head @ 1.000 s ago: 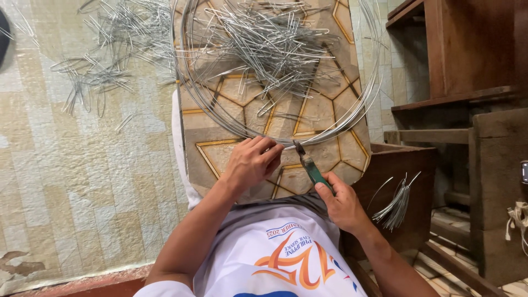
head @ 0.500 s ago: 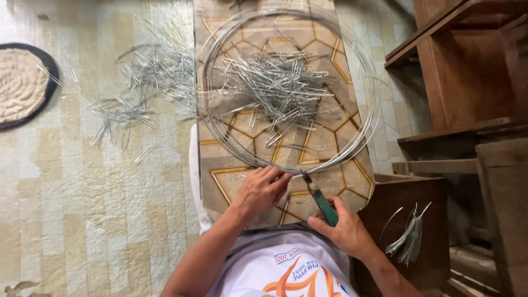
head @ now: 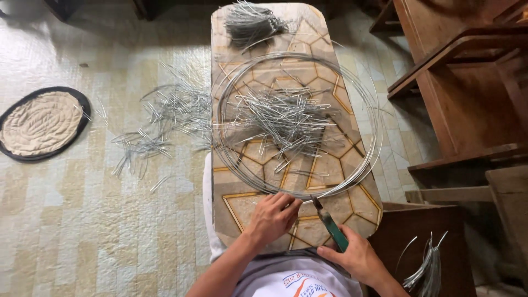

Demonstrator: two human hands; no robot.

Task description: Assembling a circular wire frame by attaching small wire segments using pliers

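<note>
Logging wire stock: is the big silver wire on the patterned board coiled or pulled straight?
Coiled. The silver wire lies in several round loops on the patterned board, circling a heap of cut pieces.

Cutter handles (head: 338, 237) inside right grip (head: 357, 257)

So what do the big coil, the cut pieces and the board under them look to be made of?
Coil: thin bare metal wire, likely steel, by its grey sheen. Cut pieces: the same wire, bent double. Board: seemingly wood under a glossy patterned covering. The left hand touches the coil; the right hand holds green-handled pliers.
</note>
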